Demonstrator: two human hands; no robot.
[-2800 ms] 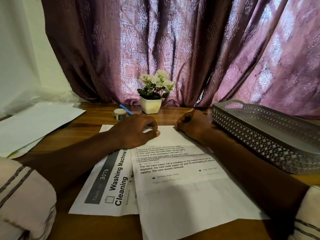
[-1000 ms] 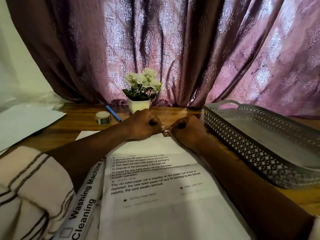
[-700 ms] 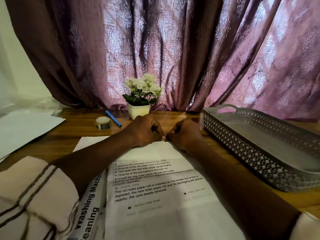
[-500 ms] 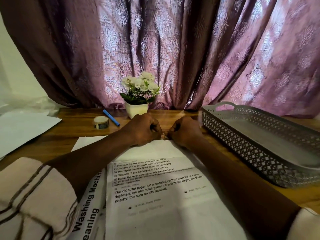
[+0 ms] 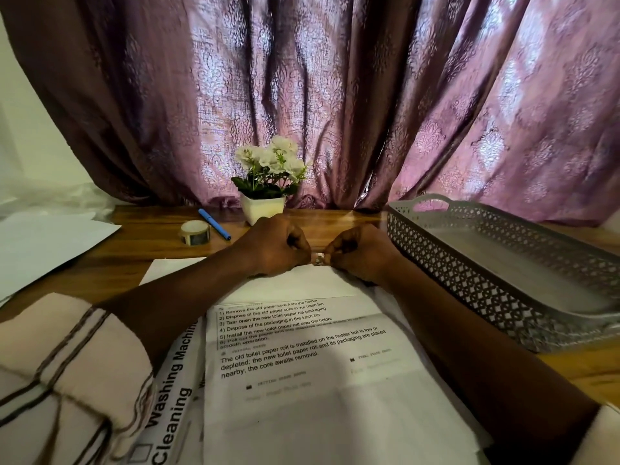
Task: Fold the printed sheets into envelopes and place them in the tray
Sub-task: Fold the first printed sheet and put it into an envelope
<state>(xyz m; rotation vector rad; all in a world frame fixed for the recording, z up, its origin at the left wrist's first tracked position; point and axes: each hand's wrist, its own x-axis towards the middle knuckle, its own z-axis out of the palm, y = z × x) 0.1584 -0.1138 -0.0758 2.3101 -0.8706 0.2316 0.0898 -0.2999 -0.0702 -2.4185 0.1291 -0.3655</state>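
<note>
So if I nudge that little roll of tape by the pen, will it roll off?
The tape roll probably won't: it seems to lie flat on its side on the table, so it should slide. It looks small and likely light, and the blue pen close beside it might stop it.

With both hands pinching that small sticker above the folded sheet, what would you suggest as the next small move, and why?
Probably press the sticker onto the folded sheet: the left hand and right hand hold it right at the sheet's far edge, and the tray holds no envelope.

Left hand (image 5: pixel 278 245), right hand (image 5: pixel 360 251) pinch sticker (image 5: pixel 318 259) above sheet (image 5: pixel 302 364).
</note>
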